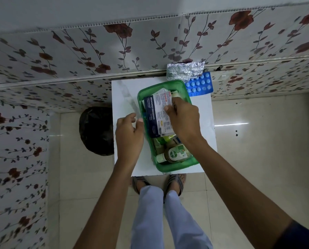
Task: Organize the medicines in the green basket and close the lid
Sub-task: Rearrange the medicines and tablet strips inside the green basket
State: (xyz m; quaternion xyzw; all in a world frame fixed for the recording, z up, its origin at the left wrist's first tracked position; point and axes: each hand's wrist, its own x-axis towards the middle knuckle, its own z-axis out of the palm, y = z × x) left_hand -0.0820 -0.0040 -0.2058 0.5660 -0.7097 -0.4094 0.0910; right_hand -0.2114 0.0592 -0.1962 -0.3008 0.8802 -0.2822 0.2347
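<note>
A green basket (175,168) stands on a small white table (125,162). It holds several medicine packs and a Dettol bottle (175,153) lying at its near end. My right hand (184,119) grips a blue-and-white medicated dressings box (152,112) over the basket's middle. At the basket's left rim, my left hand (128,133) pinches the near edge of a clear lid (128,97) that stretches away over the table. A silver blister strip (185,70) and a blue blister pack (199,86) lie outside the basket, past its far right corner.
The table stands against a flower-patterned wall. A black bin bag (96,130) sits on the floor left of the table. My feet in sandals (175,184) stand at the table's near edge on a glossy tiled floor.
</note>
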